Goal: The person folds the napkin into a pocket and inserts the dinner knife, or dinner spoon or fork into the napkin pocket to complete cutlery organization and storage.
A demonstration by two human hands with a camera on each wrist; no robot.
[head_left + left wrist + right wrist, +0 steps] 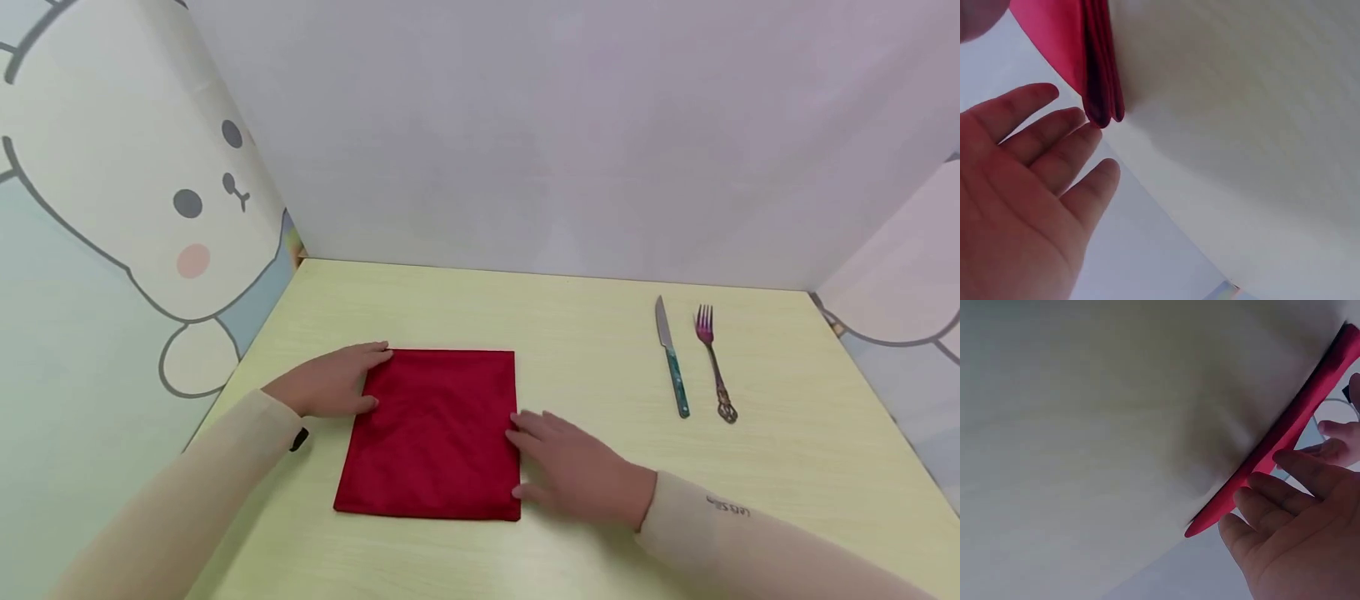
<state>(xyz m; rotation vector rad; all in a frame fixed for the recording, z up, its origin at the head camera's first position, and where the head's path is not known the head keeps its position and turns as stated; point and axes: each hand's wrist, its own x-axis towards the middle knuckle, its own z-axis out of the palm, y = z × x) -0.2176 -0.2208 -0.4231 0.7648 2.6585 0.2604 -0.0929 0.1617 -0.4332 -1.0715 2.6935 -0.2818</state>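
A red cloth napkin, folded into a neat square, lies flat on the pale wooden table. In the left wrist view the napkin shows stacked folded layers along its edge. My left hand is at the napkin's left side, its fingers extended by the far left corner and its thumb over the edge. On the opposite side my right hand has its fingertips right at the napkin's right edge, fingers loosely straight. The right wrist view shows the right palm beside the thin red edge.
A table knife with a teal handle lies to the right of the napkin. Beside it is a fork with an ornate handle. A pale wall borders the table's far edge, with cartoon-printed panels at the sides.
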